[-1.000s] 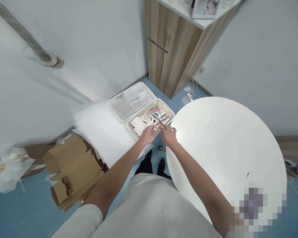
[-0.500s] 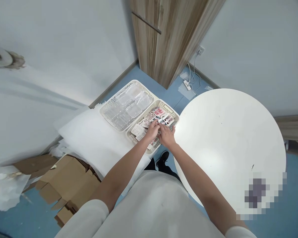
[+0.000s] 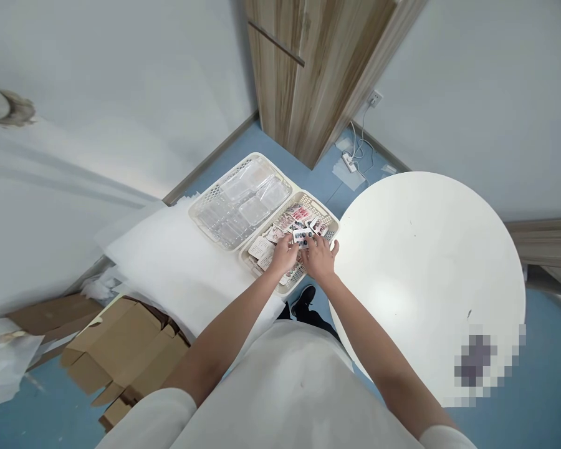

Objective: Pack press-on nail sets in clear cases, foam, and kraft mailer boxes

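Over a white perforated basket point(image 3: 325, 215) full of small printed cards, both hands hold one card. This card point(image 3: 302, 237) is white with rows of dark and bluish oval shapes. My left hand point(image 3: 285, 253) pinches its left end, and my right hand point(image 3: 318, 254) has its right end between the fingers, with one finger stuck out to the side. Beneath them lie loose cards, some with red print point(image 3: 301, 213) and some white with small text point(image 3: 260, 247). Against this basket's left side stands a second white basket point(image 3: 201, 232), holding clear plastic cases point(image 3: 250, 190).
A round white table point(image 3: 425, 249) is at the right, with a pixelated patch near its edge. White sheets point(image 3: 163, 249) and folded cardboard boxes point(image 3: 121, 343) are at the left. Ahead are a wooden cabinet point(image 3: 303, 81) and a power strip point(image 3: 349, 163) on the floor.
The card with dark oval shapes has come into clear view between my hands. Both hands have shifted slightly, the right one with its fingers more spread.
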Demonstrator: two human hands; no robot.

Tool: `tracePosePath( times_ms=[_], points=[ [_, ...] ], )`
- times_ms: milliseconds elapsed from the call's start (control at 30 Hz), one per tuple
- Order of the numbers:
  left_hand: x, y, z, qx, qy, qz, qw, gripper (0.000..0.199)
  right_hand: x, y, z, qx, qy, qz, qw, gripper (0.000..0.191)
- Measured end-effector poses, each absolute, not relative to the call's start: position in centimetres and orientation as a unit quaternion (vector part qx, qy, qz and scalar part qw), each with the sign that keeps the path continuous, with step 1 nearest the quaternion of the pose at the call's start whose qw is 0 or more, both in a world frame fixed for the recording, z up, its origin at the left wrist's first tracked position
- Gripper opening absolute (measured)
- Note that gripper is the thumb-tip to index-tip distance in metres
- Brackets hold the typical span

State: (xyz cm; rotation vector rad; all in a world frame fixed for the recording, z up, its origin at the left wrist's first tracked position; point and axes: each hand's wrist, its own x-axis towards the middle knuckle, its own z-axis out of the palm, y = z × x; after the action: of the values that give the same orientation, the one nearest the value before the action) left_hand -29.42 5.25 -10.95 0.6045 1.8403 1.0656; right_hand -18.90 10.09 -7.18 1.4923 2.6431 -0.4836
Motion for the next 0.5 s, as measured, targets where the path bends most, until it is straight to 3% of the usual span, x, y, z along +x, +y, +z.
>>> tracePosePath(
  times_ms=[167,367,500],
  points=[
    [-29.3,5.3,-11.2,0.268,0.742,0.409,0.459,0.034,-19.2,10.0,-7.4,0.494,0.844,-0.197,0.07,0.037],
    [-29.6,4.7,-11.4,0.246,0.766,0.405,0.435,0.045,-19.2,9.6,-7.7,0.512,0.821,-0.252,0.038,0.037],
    [-29.4,4.2,-11.0,0.235,0.746,0.47,0.41,0.045,-18.5,9.3,-7.1,0.503,0.812,-0.296,-0.005,0.035]
  ],
)
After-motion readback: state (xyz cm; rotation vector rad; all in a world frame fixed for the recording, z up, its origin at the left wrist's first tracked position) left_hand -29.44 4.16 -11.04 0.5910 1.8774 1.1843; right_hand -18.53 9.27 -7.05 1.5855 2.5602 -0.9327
